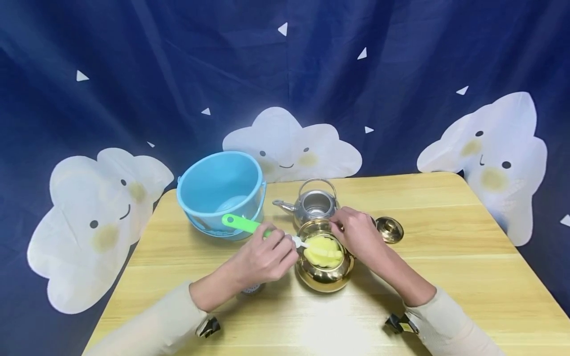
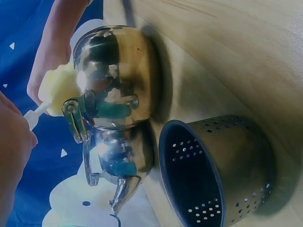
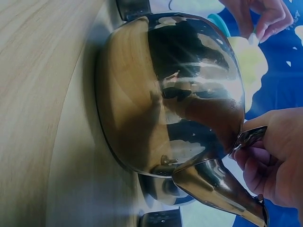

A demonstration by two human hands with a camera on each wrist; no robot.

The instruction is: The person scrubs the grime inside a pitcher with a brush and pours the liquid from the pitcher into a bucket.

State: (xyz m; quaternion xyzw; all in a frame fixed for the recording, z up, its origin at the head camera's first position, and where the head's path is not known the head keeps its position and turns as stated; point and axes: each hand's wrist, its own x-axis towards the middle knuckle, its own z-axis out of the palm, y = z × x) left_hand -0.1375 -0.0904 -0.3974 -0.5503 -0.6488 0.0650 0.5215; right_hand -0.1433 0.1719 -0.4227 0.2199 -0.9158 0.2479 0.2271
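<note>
My left hand (image 1: pixel 269 254) grips the green handle (image 1: pixel 240 223) of a sponge brush with a white stem. Its yellow sponge head (image 1: pixel 322 251) sits in the mouth of a shiny gold kettle (image 1: pixel 324 282), bulging above the rim in the left wrist view. At the kettle's far right side, my right hand (image 1: pixel 356 232) pinches the kettle's handle (image 3: pixel 251 137), close to the spout (image 3: pixel 218 184). Part of the sponge inside the kettle is hidden. Just behind stands a smaller silver kettle (image 1: pixel 303 211) without its lid, its spout pointing left.
A blue bucket (image 1: pixel 213 217) stands at the back left. To the right of the kettles lies a gold lid (image 1: pixel 390 230), with another edge partly behind my right hand. A perforated metal cylinder (image 2: pixel 241 175) stands under my left forearm. Behind the wooden table (image 1: pixel 445 277) hangs a blue curtain.
</note>
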